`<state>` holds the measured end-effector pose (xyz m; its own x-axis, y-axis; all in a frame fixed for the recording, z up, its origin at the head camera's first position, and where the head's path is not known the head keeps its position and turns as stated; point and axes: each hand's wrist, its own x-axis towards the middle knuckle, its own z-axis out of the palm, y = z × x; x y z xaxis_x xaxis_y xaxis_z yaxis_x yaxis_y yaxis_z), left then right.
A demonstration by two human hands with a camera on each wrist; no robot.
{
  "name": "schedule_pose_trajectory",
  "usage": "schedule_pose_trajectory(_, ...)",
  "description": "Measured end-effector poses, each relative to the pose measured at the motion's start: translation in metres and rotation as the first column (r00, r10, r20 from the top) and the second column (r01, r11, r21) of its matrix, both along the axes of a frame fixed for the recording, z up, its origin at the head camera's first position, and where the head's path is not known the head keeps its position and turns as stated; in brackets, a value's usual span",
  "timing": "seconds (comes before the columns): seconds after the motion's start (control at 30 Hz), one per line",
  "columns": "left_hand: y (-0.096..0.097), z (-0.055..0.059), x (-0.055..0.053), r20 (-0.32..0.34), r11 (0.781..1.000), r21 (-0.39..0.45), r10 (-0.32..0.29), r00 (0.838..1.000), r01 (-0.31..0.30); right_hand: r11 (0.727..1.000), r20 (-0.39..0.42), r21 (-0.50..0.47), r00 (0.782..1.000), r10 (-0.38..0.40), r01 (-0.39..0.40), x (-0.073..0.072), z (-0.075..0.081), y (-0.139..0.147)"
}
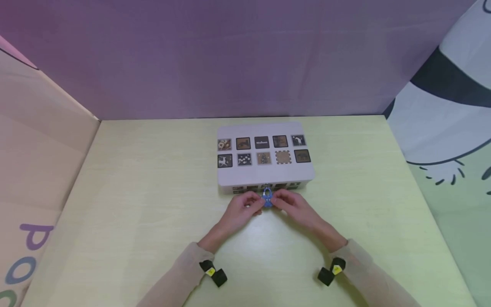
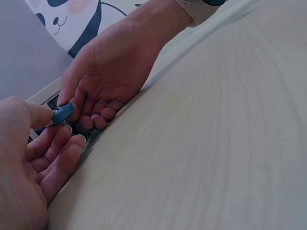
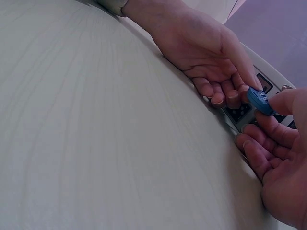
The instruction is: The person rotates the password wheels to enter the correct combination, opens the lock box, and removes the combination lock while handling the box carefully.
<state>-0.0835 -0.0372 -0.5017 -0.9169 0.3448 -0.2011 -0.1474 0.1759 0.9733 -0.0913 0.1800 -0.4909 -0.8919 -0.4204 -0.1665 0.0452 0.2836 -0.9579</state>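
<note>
A small blue padlock (image 1: 267,201) with a metal shackle hangs at the front of a white box (image 1: 264,172) printed with small square pictures. My left hand (image 1: 242,209) pinches the padlock's left side between thumb and forefinger. On its right side, my right hand (image 1: 297,208) pinches it the same way. Both wrist views show the blue padlock body (image 2: 63,113) between the two hands, their other fingers curled loosely below it. Where the shackle meets the box front, the details are too small to tell.
The box stands on a pale wooden table (image 1: 153,179) near its back edge. Behind rises a purple curtain (image 1: 230,59). Printed cloth panels (image 1: 449,128) border the sides. Each sleeve carries a black strapped wrist device (image 1: 213,273).
</note>
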Motion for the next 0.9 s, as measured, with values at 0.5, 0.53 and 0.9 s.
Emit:
schedule_pose_trajectory(0.5,-0.0005,0.0016,0.0013,-0.006,1.000,0.015,-0.001,1.000,0.001,1.000,-0.012,0.014,1.000,0.002,-0.002,0.0002,0.0018,-0.0008)
schedule_pose_trajectory(0.53,-0.0006,0.0012,0.0011,-0.003,1.000,0.015,-0.001,1.000,0.001,1.000,-0.010,0.014,1.000,0.001,-0.001,0.0002,0.0019,-0.0008)
schedule_pose_trajectory(0.9,-0.0001,0.0016,0.0017,0.003,1.000,0.023,-0.001,1.000,0.001,1.000,-0.013,0.026,1.000,-0.001,0.001,0.0004,0.0014,-0.0005)
